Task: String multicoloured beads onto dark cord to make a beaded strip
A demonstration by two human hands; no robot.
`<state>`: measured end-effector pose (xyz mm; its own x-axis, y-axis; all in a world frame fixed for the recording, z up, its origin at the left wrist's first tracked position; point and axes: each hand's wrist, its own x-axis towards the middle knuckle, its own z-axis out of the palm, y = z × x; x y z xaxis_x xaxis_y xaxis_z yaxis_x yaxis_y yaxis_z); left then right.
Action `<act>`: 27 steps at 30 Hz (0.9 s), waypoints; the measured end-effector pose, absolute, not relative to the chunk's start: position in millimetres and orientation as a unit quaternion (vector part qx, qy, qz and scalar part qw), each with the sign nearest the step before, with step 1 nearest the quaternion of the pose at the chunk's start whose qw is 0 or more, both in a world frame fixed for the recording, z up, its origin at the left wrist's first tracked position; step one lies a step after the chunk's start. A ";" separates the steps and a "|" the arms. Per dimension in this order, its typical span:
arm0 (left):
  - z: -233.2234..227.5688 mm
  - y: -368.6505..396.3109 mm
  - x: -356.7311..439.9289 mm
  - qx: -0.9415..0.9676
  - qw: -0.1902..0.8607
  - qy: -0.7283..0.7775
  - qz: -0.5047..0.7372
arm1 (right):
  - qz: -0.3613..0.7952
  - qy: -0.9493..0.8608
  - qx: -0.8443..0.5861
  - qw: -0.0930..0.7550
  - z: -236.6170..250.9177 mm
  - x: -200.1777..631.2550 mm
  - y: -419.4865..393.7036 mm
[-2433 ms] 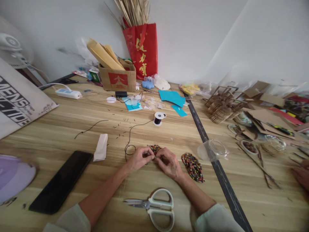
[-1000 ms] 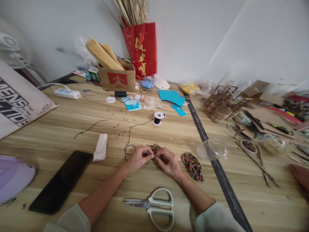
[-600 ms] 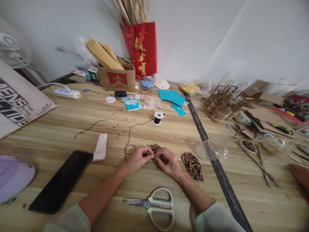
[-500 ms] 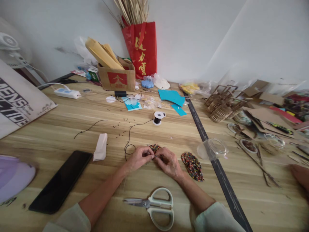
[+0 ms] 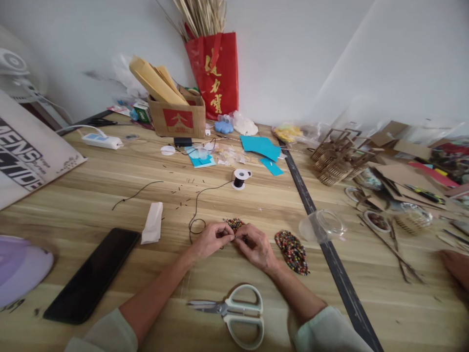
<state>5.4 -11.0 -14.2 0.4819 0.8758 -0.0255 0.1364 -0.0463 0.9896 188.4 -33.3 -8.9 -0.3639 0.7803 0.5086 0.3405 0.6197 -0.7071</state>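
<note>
Two hands meet fingertip to fingertip at centre surface (image 5: 110, 186): left hand (image 5: 209, 240) and right hand (image 5: 255, 246) both pinched shut on something too small to make out, beside a small bead cluster (image 5: 235, 224). Black thread (image 5: 196, 208) loops left of them; bead pile (image 5: 292, 252) right, scissors (image 5: 234, 313) near.

Multicolour beads (image 5: 292, 252), prob. black thread (image 5: 196, 208).

1. My left hand (image 5: 210, 240) and right hand (image 5: 255, 246) meet on the pale wooden table (image 5: 110, 176).
2. The heap of small multicoloured beads (image 5: 292, 252) lies right of them.
3. The white-handled scissors (image 5: 234, 314) lie nearer me.
4. The flat black phone (image 5: 93, 274) lies left.
</note>
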 end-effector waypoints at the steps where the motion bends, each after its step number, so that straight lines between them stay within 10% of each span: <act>1: -13.9 -11.2 5.4 0.646 0.569 0.391 0.324 | 0.252 -0.786 -0.357 0.437 -8.9 188.4 -33.4; 27: -13.2 -9.8 5.0 0.617 0.604 0.373 0.340 | 0.260 -0.782 -0.356 0.440 -11.5 189.5 -31.4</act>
<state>5.0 -9.8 -13.2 0.4908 0.8707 -0.0321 0.0496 0.0088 0.9987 189.5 -31.4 -11.5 -0.3598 0.7855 0.5035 0.3278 0.6116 -0.7201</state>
